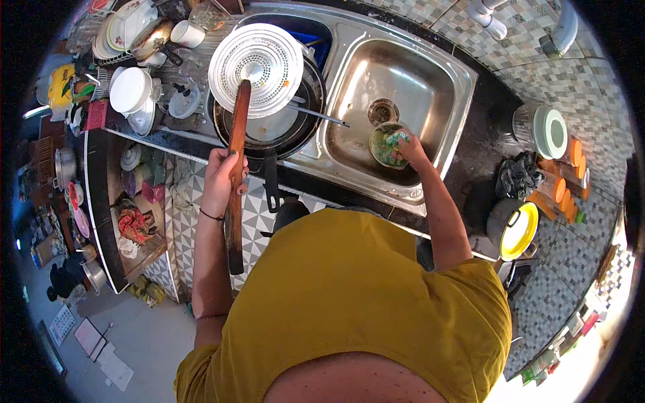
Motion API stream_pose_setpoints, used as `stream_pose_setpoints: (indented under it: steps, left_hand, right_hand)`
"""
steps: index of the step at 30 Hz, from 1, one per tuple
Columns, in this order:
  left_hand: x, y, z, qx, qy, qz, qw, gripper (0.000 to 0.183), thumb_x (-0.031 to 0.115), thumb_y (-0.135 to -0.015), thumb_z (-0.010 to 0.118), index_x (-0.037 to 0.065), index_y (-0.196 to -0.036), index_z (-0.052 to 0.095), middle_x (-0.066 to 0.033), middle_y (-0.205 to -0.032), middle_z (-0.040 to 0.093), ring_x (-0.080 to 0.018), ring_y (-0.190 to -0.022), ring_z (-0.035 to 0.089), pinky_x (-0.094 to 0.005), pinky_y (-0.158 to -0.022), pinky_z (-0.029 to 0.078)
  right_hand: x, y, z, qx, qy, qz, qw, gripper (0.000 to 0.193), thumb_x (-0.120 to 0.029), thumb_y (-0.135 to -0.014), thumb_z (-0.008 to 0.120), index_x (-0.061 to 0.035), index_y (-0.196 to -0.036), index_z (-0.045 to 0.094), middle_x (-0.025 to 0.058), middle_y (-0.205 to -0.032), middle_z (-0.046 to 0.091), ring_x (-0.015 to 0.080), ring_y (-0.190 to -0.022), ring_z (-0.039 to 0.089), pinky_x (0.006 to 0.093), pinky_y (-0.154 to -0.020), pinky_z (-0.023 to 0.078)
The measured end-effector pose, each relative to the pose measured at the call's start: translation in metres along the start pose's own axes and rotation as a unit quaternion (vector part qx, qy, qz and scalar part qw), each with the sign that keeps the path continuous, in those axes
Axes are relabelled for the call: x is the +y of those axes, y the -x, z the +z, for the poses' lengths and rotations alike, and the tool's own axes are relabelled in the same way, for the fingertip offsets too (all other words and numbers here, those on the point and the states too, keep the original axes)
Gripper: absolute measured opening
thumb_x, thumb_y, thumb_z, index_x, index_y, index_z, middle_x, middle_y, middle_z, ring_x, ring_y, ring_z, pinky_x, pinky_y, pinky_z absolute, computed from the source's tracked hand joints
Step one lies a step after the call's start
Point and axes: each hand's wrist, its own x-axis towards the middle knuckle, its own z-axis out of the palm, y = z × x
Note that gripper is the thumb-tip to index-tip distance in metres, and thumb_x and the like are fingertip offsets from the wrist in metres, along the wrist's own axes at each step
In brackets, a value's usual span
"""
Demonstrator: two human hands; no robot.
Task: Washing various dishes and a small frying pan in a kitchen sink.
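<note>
My left hand point(223, 180) is wrapped round the long wooden handle of a perforated metal skimmer point(279, 77). The skimmer's round, pale head is held over a dark frying pan point(285, 144), hiding much of it. A thin metal rod point(326, 117) sticks out from the pan toward the sink. My right hand point(412, 150) reaches into a small round bowl point(376, 144) with green, wet-looking contents. Its fingers are closed on something pale and green that I cannot make out. The bowl sits in the steel sink basin point(430, 101), just nearer me than the drain point(383, 112).
Dishes point(131, 91) and a white mug point(187, 34) crowd the counter at left. Right of the sink stand a lidded tub point(549, 131), orange-lidded jars point(556, 189), a black plastic bag point(519, 176) and a pot with a yellow lid point(521, 232). Pipes point(494, 23) hang at the tiled wall.
</note>
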Motion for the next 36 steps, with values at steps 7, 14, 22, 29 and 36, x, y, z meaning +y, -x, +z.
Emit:
stream_pose_setpoints:
  steps: [7, 14, 22, 29, 36]
  left_hand:
    - [-0.005, -0.004, -0.001, -0.017, 0.017, 0.006, 1.000, 0.016, 0.020, -0.093, 0.049, 0.011, -0.094, 0.036, -0.0060, -0.083, 0.054, -0.0112, -0.066, 0.051, -0.0231, -0.043, 0.039]
    - [-0.009, -0.005, -0.002, -0.016, 0.023, 0.002, 1.000, 0.016, 0.020, -0.093, 0.050, 0.011, -0.093, 0.036, -0.0060, -0.082, 0.054, -0.0111, -0.064, 0.051, -0.0232, -0.043, 0.039]
    - [-0.006, -0.003, 0.001, -0.006, 0.018, -0.002, 1.000, 0.016, 0.020, -0.093, 0.050, 0.011, -0.093, 0.036, -0.0056, -0.081, 0.054, -0.0107, -0.064, 0.051, -0.0229, -0.042, 0.038]
    - [-0.008, -0.004, -0.002, -0.008, 0.016, 0.005, 1.000, 0.017, 0.020, -0.093, 0.050, 0.011, -0.094, 0.036, -0.0059, -0.082, 0.054, -0.0106, -0.064, 0.050, -0.0230, -0.043, 0.038]
    - [-0.008, -0.004, -0.002, -0.002, 0.019, -0.001, 1.000, 0.017, 0.020, -0.093, 0.050, 0.011, -0.094, 0.035, -0.0062, -0.082, 0.054, -0.0111, -0.064, 0.051, -0.0236, -0.043, 0.038]
  right_hand:
    - [0.015, -0.013, 0.013, 0.180, 0.258, -0.133, 0.940, 0.025, -0.011, -0.080, 0.049, -0.0084, -0.102, 0.060, 0.0239, -0.088, 0.062, 0.0392, -0.085, 0.061, 0.0439, -0.073, 0.048]
    - [0.007, -0.018, 0.023, 0.217, 0.300, -0.037, 0.928, 0.030, -0.014, -0.077, 0.051, -0.0092, -0.105, 0.060, 0.0264, -0.095, 0.061, 0.0418, -0.094, 0.058, 0.0470, -0.080, 0.046]
    - [0.001, -0.014, 0.033, 0.167, 0.350, -0.045, 0.921, 0.040, -0.028, -0.084, 0.052, 0.0034, -0.107, 0.047, 0.0343, -0.093, 0.058, 0.0487, -0.092, 0.056, 0.0517, -0.080, 0.044]
    - [0.004, -0.008, 0.025, 0.136, 0.357, -0.053, 0.923, 0.041, -0.031, -0.087, 0.049, 0.0016, -0.110, 0.040, 0.0351, -0.091, 0.058, 0.0503, -0.087, 0.056, 0.0544, -0.076, 0.044]
    - [0.000, -0.008, 0.024, 0.118, 0.386, -0.061, 0.913, 0.039, -0.028, -0.086, 0.052, -0.0018, -0.112, 0.039, 0.0328, -0.091, 0.059, 0.0480, -0.087, 0.058, 0.0529, -0.075, 0.045]
